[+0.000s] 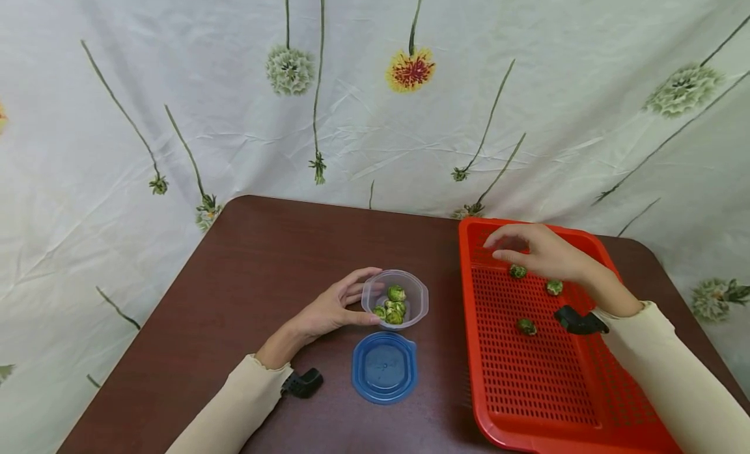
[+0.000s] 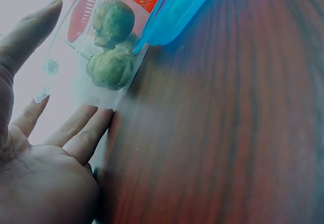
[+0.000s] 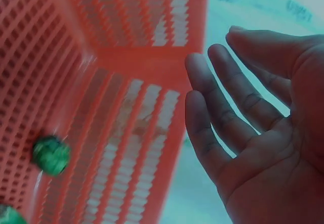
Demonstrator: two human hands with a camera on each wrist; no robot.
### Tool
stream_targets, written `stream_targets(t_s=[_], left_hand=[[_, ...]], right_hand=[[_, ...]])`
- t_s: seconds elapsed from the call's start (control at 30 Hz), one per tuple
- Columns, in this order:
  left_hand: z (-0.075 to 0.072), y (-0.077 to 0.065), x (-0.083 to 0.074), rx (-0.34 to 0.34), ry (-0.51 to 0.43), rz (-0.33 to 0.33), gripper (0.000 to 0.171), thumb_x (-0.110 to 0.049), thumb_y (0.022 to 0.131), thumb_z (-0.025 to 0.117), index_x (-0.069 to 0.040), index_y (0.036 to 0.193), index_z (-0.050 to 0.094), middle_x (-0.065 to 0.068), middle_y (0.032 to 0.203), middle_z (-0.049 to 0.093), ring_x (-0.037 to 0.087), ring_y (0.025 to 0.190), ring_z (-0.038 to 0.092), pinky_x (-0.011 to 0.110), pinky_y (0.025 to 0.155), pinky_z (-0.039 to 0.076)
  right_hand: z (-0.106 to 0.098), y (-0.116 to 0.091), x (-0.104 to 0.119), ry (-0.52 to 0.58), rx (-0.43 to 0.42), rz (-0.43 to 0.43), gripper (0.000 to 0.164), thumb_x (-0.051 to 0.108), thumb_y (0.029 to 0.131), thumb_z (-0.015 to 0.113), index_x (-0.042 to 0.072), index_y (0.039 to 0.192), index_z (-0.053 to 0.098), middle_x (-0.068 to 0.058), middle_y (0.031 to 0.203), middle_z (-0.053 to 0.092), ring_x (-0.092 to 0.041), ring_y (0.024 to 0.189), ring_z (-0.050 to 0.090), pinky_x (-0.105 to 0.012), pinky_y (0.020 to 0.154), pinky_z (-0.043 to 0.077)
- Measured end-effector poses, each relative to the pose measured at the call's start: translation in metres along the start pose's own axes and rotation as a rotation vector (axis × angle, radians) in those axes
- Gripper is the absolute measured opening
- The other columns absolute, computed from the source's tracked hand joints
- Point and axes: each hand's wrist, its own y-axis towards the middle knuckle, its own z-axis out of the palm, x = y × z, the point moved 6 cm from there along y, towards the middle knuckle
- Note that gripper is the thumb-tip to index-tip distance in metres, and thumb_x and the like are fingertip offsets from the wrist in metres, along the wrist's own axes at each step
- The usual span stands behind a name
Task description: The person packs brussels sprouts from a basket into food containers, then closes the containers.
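Observation:
Several Brussels sprouts [image 1: 395,308] lie inside a clear plastic container [image 1: 417,297] on the table. My left hand [image 1: 331,311] rests against the container's left side, thumb near the front and fingers behind, spread rather straight; in the left wrist view the fingertips [image 2: 104,114] touch its wall. A blue lid [image 1: 384,368] lies flat just in front of the container. My right hand [image 1: 541,251] is above the far part of a red perforated basket [image 1: 477,376], fingers loosely bent and holding nothing. Below it are three loose sprouts, one [image 1: 517,271] close under the hand, another [image 1: 554,286] and a third [image 1: 527,327].
The dark brown wooden table [image 1: 281,245] carries everything. Behind it hangs a white cloth [image 1: 363,115] printed with flowers. The basket's raised red walls stand at the right of the table. A black wrist camera [image 1: 580,320] sits on the right forearm, another [image 1: 303,382] on the left.

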Motion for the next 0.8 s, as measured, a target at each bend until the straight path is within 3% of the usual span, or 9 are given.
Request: stream_targets(t_s=[0.17,0.33,0.47,0.6,0.8], left_hand=[[0.000,0.000,0.000,-0.005,0.008,-0.003,0.085,-0.015,0.084,0.083,-0.025,0.153,0.036,0.015,0.155,0.044,0.033,0.146,0.038,0.032,0.099,0.050],[0.000,0.000,0.000,-0.005,0.017,0.001,0.084,-0.015,0.085,0.082,-0.025,0.154,0.035,0.015,0.155,0.044,0.034,0.146,0.038,0.036,0.101,0.050],[0.000,-0.001,0.000,-0.004,0.017,0.003,0.084,-0.014,0.085,0.082,-0.024,0.154,0.035,0.015,0.155,0.043,0.034,0.147,0.037,0.036,0.102,0.049],[0.000,0.000,-0.001,-0.003,0.018,0.005,0.084,-0.014,0.085,0.082,-0.025,0.154,0.035,0.015,0.155,0.043,0.034,0.147,0.037,0.036,0.102,0.049],[0.000,0.000,-0.001,0.001,0.014,0.006,0.084,-0.014,0.085,0.082,-0.024,0.154,0.035,0.015,0.155,0.044,0.034,0.146,0.037,0.034,0.101,0.049]], right_hand=[[-0.001,-0.004,-0.025,-0.002,0.023,0.090,0.022,0.018,0.099,0.065,0.008,0.118,0.069,-0.008,0.107,0.072,-0.017,0.077,0.061,-0.029,0.069,0.047],[-0.001,-0.008,-0.040,-0.016,0.031,0.122,0.025,0.020,0.099,0.065,0.007,0.120,0.070,-0.010,0.112,0.072,-0.016,0.085,0.066,-0.032,0.074,0.049],[-0.001,-0.010,-0.051,-0.029,0.048,0.143,0.024,0.018,0.099,0.065,0.007,0.120,0.070,-0.010,0.111,0.072,-0.006,0.067,0.050,-0.029,0.067,0.043],[0.002,-0.013,-0.060,0.000,0.081,0.153,0.024,0.011,0.098,0.065,0.004,0.120,0.070,-0.015,0.113,0.071,-0.004,0.055,0.032,-0.028,0.059,0.035],[0.008,-0.017,-0.072,0.013,0.079,0.170,0.023,0.001,0.096,0.064,0.002,0.117,0.071,-0.019,0.119,0.069,-0.006,0.059,0.041,-0.026,0.059,0.038]])
